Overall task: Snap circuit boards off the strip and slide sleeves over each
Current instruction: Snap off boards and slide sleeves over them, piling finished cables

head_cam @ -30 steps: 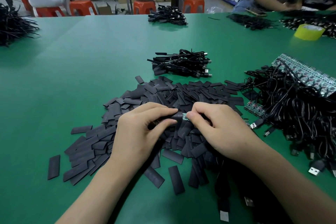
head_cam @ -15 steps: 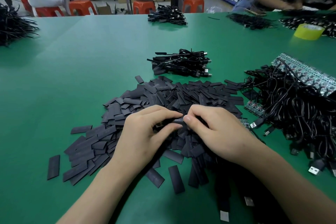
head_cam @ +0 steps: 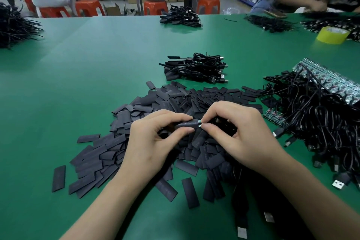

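A heap of flat black plastic sleeves (head_cam: 175, 99) lies on the green matted surface (head_cam: 97, 84), in the middle near the front. Above its centre the left hand (head_cam: 152, 142) pinches one sleeve, and just right of it the right hand (head_cam: 241, 134) pinches a small circuit board (head_cam: 199, 123) at the sleeve's mouth. Behind the heap lies a bundle of coiled black cables (head_cam: 194, 70). To the right sprawls a tangle of black USB cables (head_cam: 315, 122), with a long strip of circuit boards (head_cam: 327, 82) resting on its far side. Further back on the right sits a yellow tape roll (head_cam: 332, 35).

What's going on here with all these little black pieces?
A person is sleeving circuit boards. The left hand pinches a black sleeve, and the right hand pinches a green board whose end shows at the sleeve's mouth. Both work over a pile of loose sleeves, with a tangle of cables to the right.
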